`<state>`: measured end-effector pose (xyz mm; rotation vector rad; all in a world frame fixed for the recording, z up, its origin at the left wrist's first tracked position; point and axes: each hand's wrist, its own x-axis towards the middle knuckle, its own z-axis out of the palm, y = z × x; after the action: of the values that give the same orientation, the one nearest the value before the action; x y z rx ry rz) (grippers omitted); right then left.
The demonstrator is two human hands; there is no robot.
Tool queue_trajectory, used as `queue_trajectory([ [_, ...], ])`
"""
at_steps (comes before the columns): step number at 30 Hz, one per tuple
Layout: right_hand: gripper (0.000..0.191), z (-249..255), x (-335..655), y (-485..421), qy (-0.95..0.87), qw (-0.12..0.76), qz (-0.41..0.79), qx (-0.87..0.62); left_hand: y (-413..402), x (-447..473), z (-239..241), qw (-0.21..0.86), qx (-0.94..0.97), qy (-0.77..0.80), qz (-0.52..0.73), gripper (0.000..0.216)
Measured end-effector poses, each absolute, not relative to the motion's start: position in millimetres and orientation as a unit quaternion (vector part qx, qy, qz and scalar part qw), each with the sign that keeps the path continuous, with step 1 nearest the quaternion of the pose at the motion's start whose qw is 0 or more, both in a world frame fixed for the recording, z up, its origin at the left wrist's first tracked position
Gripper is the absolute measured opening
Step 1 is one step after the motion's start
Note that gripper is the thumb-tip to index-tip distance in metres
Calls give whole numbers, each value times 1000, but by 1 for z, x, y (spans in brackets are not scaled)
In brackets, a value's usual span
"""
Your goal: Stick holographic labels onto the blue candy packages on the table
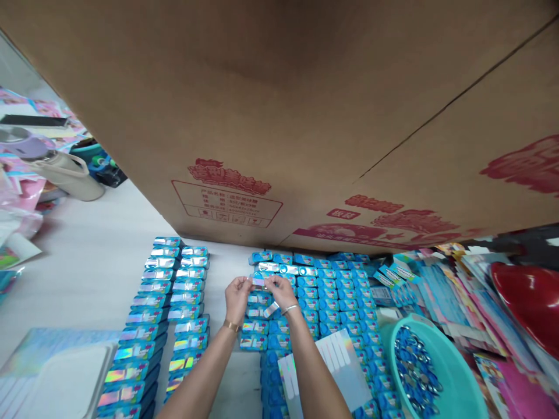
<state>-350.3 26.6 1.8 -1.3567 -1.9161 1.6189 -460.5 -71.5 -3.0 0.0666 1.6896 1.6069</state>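
My left hand (237,297) and my right hand (280,290) meet over the table, both pinching a small holographic sticker strip (259,282). A second shiny strip (271,309) hangs below my right hand. Beneath them lie rows of small blue tins (332,291). To the left, two columns of blue tins with shiny strips on top (174,302) run toward me. A sticker sheet (343,364) with strips peeled off lies by my right forearm.
A large brown cardboard box (279,116) looms over the back of the table. A teal basin (454,378) of small round parts sits at right, a red bowl (530,297) beyond it. Flat packaging (441,291) is piled right; a white tray (61,384) lies lower left.
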Motion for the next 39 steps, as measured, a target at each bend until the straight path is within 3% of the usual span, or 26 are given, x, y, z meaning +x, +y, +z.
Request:
queue_trajectory([
  [5, 20, 7, -369, 30, -722, 114, 426, -534, -62, -469, -37, 289, 109, 769, 559, 26],
  [14, 23, 9, -379, 20, -796, -25, 215, -566, -55, -470, -61, 309, 98, 775, 542, 28],
  [18, 25, 6, -381, 20, -807, -49, 183, -559, -54, -469, -69, 318, 93, 767, 549, 31],
  [24, 23, 2, -382, 17, -808, -54, 168, -563, -51, -467, -77, 317, 78, 768, 551, 30],
  [29, 17, -2, -376, 16, -793, 7, 200, -575, -47, -462, -78, 322, 59, 775, 540, 30],
  [34, 10, -8, -372, 18, -762, 51, 257, -592, -41, -461, -76, 336, 35, 784, 521, 29],
  [39, 13, -5, -370, 23, -667, 175, 408, -599, -46, -471, -69, 340, -1, 794, 505, 21],
])
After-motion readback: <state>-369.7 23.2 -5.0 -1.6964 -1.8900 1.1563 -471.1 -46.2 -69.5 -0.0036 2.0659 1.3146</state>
